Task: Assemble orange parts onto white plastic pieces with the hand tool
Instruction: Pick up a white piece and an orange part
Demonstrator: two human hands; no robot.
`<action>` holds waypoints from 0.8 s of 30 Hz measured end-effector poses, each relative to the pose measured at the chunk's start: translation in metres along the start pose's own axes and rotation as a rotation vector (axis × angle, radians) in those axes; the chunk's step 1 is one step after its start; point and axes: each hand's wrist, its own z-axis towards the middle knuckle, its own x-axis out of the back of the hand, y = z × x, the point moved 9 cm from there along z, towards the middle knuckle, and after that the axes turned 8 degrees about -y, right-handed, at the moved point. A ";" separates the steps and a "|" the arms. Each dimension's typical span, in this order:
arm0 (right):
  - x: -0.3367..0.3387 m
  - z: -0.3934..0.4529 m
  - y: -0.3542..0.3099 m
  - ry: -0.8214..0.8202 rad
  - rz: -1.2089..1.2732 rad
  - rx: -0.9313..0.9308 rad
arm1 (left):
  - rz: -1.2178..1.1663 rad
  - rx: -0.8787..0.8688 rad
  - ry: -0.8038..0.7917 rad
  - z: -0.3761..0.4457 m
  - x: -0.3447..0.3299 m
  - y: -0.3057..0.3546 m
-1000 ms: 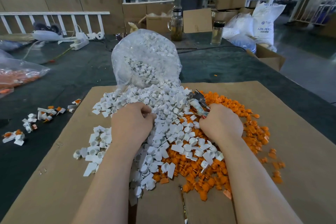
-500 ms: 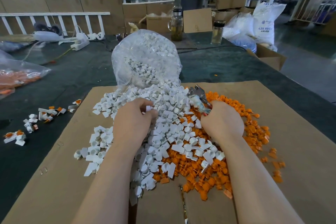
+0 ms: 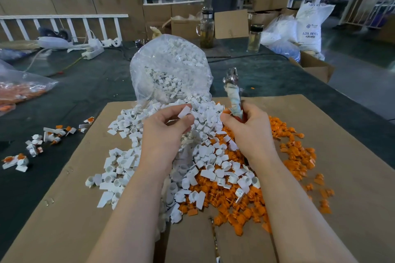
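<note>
The lower handle of the cloth-wrapped metal hand tool (image 3: pixel 233 92) is hidden inside the right hand (image 3: pixel 249 128), whose curled fingers grip it so that the shiny head points up and away; whether an orange part sits at the fingertips is hard to make out. Both forearms cover part of the heaps beneath them. The left hand (image 3: pixel 165 129) pinches a small flat white plastic piece (image 3: pixel 184 111) between thumb and forefinger, raised above the pile of white plastic pieces (image 3: pixel 203 156). That pile spills from a clear plastic bag (image 3: pixel 171 70) lying open on the flat brown cardboard sheet (image 3: pixel 352 145), and overlaps the heap of small orange parts (image 3: pixel 295 156) to its right. Left of the cardboard, on the dark green surface (image 3: pixel 85 92), lies a loose row of white pieces with orange parts fitted (image 3: pixel 42 141). Two glass bottles (image 3: pixel 207 28) stand at the far edge.
</note>
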 end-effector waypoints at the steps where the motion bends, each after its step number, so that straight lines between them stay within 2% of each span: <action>1: -0.002 -0.001 -0.003 -0.015 0.019 0.023 | -0.013 0.006 -0.009 0.000 -0.003 -0.001; 9: -0.018 -0.006 -0.026 -0.076 0.031 0.199 | -0.022 -0.002 0.011 -0.003 -0.011 0.000; 15: -0.022 -0.008 -0.029 -0.069 0.035 0.231 | -0.100 0.021 0.066 -0.007 -0.011 0.000; 24: -0.020 -0.010 -0.028 0.000 -0.072 0.213 | -0.241 0.087 0.064 -0.009 -0.013 -0.005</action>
